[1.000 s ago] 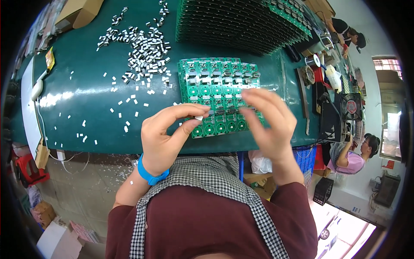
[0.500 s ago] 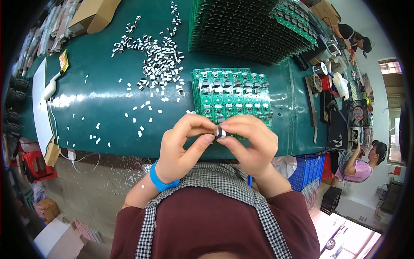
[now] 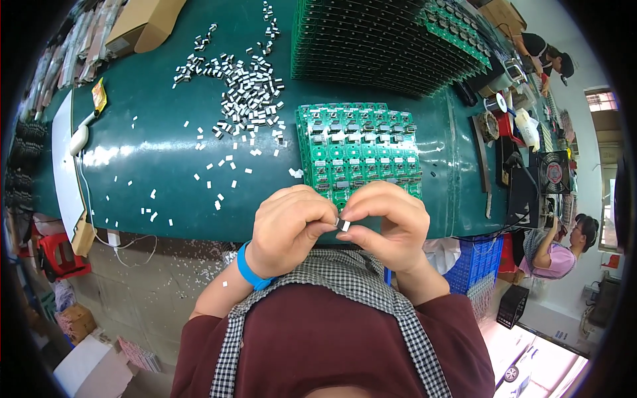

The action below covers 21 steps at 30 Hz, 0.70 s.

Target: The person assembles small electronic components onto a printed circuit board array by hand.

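A small black block with a white face is held over the near edge of the table, in front of my apron. My right hand pinches it between thumb and forefinger. The thumb and forefinger of my left hand, which has a blue wristband, close on its left end; my fingertips partly hide it. Just beyond my hands lies a stack of green circuit boards with rows of small parts. A heap of similar black-and-white blocks spreads over the table to the far left.
Small white pieces litter the green table. Tall racked circuit boards stand at the back. At left are a white board and an open carton. A fan and two people are at right.
Both hands have come slightly nearer to me with the block. My left fingers have curled in more tightly, and the block has turned between my fingertips.
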Tool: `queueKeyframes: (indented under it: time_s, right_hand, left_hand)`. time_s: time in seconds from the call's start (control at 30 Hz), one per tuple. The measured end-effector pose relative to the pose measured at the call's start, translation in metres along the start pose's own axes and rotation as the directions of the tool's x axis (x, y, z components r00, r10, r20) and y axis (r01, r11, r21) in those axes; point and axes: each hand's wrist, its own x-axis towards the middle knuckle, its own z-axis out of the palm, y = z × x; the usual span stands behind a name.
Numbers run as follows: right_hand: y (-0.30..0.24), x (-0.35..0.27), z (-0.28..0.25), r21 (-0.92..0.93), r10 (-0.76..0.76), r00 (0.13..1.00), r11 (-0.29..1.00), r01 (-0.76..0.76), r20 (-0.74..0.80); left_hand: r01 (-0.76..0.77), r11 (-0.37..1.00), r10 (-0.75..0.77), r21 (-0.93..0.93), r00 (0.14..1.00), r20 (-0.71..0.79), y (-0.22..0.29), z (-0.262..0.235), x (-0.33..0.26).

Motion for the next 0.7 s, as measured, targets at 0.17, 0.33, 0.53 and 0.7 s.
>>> queueKeyframes:
  time_s: [0.17, 0.33, 0.53, 0.7]
  right_hand:
    - [-0.002, -0.002, 0.002, 0.015, 0.033, 0.999, 0.999, -0.034, 0.028]
    - [-0.004, 0.002, -0.001, 0.024, 0.006, 0.995, 1.0, -0.008, 0.102]
    - [-0.006, -0.001, -0.004, -0.241, -0.138, 0.989, 0.96, 0.146, 0.049]
    - [-0.004, -0.007, 0.002, -0.325, -0.208, 0.975, 0.93, 0.173, -0.075]
  left_hand:
    - [-0.085, 0.996, 0.085, 0.025, 0.996, -0.002, -0.004, 0.001, 0.0]
    - [-0.084, 0.994, 0.085, -0.067, 0.996, 0.007, -0.007, 0.002, -0.003]
    - [-0.007, 0.999, 0.005, -0.035, 0.999, -0.054, -0.002, 0.004, 0.0]
    - [-0.159, 0.977, 0.165, 0.144, 0.986, -0.037, -0.006, 0.003, -0.001]
